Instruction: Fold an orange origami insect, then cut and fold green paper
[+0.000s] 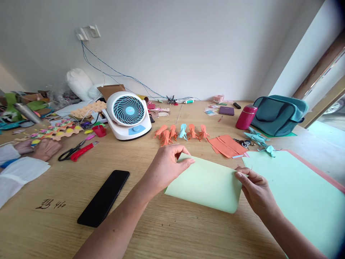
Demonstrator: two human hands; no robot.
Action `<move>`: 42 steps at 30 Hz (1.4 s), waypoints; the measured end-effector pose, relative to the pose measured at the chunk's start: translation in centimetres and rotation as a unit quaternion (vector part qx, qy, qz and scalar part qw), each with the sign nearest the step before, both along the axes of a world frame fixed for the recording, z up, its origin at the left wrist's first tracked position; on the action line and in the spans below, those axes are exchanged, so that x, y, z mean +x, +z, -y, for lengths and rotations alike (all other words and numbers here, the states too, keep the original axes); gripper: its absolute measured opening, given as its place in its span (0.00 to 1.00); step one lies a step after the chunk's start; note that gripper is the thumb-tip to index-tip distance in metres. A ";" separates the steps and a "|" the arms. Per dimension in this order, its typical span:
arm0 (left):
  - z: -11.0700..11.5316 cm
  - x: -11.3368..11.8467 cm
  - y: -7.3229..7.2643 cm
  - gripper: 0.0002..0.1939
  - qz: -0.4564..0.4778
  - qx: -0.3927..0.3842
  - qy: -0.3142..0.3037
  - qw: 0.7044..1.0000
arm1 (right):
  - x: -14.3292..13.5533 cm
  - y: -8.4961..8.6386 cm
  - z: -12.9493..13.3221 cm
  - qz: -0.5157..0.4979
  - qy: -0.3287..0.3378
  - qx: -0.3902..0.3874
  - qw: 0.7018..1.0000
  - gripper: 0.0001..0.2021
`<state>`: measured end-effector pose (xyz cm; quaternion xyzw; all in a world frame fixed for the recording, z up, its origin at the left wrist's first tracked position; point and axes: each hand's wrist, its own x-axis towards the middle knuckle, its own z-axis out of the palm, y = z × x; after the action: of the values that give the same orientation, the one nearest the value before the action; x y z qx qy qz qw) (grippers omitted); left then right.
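Observation:
A sheet of light green paper (205, 183) is held up over the wooden table, its lower right edge curving into a bend. My left hand (169, 165) pinches its upper left corner, thumb on the near face. At the upper right corner, my right hand (254, 189) grips it between thumb and fingers. Beyond the sheet stand several folded orange paper figures (192, 131) and one light blue paper figure (183, 132). Orange paper pieces (229, 145) lie behind my right hand. A larger stack of light green paper (302, 190) lies to the right, with a pink-red sheet edge showing.
A black phone (104, 198) lies left of my left arm. Scissors (71, 151) and a red-handled cutter (84, 151) lie near a white fan (128, 115). At far left, a co-worker's hands (47, 149) work by egg-carton strips. A pink bottle (246, 117) and teal bag (279, 115) stand at right.

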<state>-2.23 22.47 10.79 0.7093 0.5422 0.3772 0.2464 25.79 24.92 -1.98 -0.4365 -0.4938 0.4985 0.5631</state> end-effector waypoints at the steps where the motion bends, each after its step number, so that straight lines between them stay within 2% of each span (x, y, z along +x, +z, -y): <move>1: 0.2 0.1 0.2 0.08 0.000 0.024 -0.004 1.000 | 0.0 0.0 0.0 0.002 0.004 0.005 1.000 0.10; 5: 0.9 0.5 0.7 0.07 -0.017 0.104 -0.027 0.994 | 0.0 0.0 -0.1 0.012 0.004 0.027 1.000 0.09; 12: 1.4 0.7 1.1 0.08 -0.034 0.143 -0.048 0.988 | 0.2 -0.1 -0.1 0.037 -0.012 0.049 0.998 0.09; 25: 1.0 0.3 0.6 0.03 -0.003 0.097 0.000 0.995 | 0.0 0.1 0.0 0.023 -0.002 0.046 0.999 0.08; 30: 1.1 0.3 0.5 0.10 -0.008 0.079 0.027 0.996 | 0.1 0.0 0.0 0.022 0.003 0.039 0.999 0.08; 34: 1.0 0.3 0.4 0.14 0.007 0.076 0.017 0.997 | 0.0 0.2 0.0 0.021 -0.002 0.038 0.999 0.09; 42: 0.7 0.1 0.6 0.14 0.019 0.027 0.038 0.999 | 0.0 0.2 0.0 0.018 0.001 0.042 0.999 0.08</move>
<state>-2.14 21.73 11.36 0.6870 0.5535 0.4148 0.2227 25.78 24.90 -1.82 -0.4209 -0.5252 0.4698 0.5713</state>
